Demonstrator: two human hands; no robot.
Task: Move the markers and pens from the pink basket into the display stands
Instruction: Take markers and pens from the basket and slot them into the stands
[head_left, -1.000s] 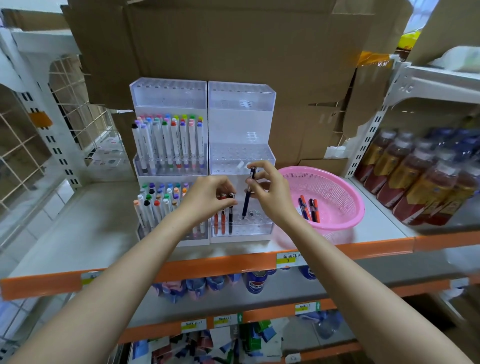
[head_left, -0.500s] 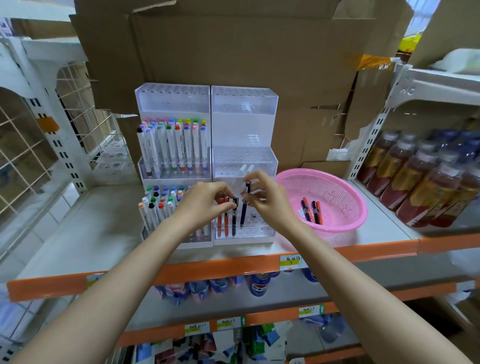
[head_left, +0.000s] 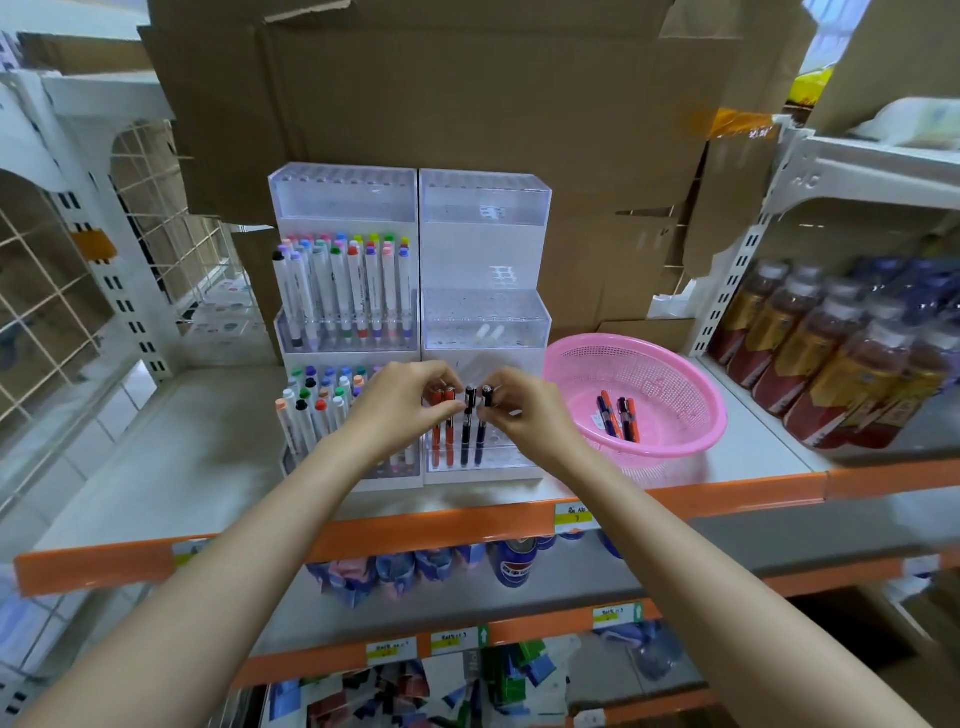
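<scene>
Two clear tiered display stands sit side by side on the shelf. The left stand (head_left: 345, 332) holds several coloured markers. On the bottom tier of the right stand (head_left: 485, 325), two orange pens (head_left: 440, 436) and two dark blue pens (head_left: 467, 436) stand upright. My left hand (head_left: 400, 402) pinches the cap of an orange pen. My right hand (head_left: 527, 413) pinches the top of the rightmost dark blue pen (head_left: 487, 397), which is seated in the tier. The pink basket (head_left: 711, 415) to the right holds several orange and blue pens (head_left: 618, 418).
Cardboard boxes (head_left: 467, 93) stand close behind the stands. Bottled drinks (head_left: 831, 364) fill the shelf to the right. A wire grid panel (head_left: 52, 291) is on the left. The orange shelf edge (head_left: 675, 499) runs in front, with cans (head_left: 514, 561) on the shelf below.
My right hand has lowered the dark blue pen from above the bottom tier down into it, beside the other dark pen. My left hand has stayed at the orange pens.
</scene>
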